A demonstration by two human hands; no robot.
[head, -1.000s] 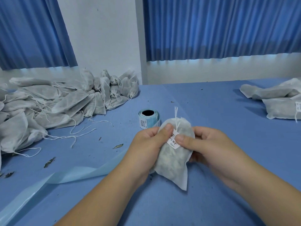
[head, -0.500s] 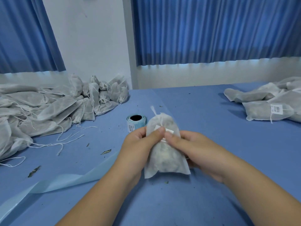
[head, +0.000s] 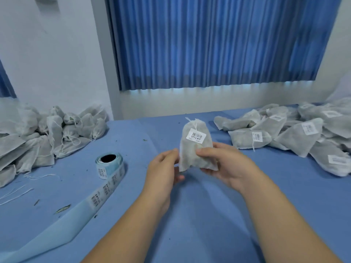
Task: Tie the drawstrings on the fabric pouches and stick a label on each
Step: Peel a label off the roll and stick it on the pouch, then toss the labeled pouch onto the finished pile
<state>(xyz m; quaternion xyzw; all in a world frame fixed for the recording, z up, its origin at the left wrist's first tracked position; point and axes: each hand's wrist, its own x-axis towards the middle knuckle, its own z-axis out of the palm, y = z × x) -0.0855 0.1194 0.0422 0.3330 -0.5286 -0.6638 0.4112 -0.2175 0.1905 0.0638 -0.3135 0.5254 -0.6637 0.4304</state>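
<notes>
A filled white fabric pouch [head: 195, 147] stands upright above the blue table, its drawstring tied at the top. A white barcode label [head: 196, 136] sticks to its upper front. My right hand [head: 226, 164] holds the pouch's lower right part, thumb across the front and fingers behind. My left hand [head: 163, 168] touches the pouch's lower left edge with its fingertips. A roll of labels [head: 109, 165] lies to the left, with its backing strip [head: 79, 211] trailing toward the near left corner.
A heap of unlabelled pouches [head: 43, 133] with loose strings fills the left side. A pile of labelled pouches [head: 296, 133] lies at the right. Dried leaf bits dot the blue table [head: 190, 215]. Blue curtains [head: 209, 40] hang behind.
Both thumbs have come off the label, which now shows flat on the pouch. The hands slid down to the pouch's lower part, and the view has swung right, showing more of the labelled pile.
</notes>
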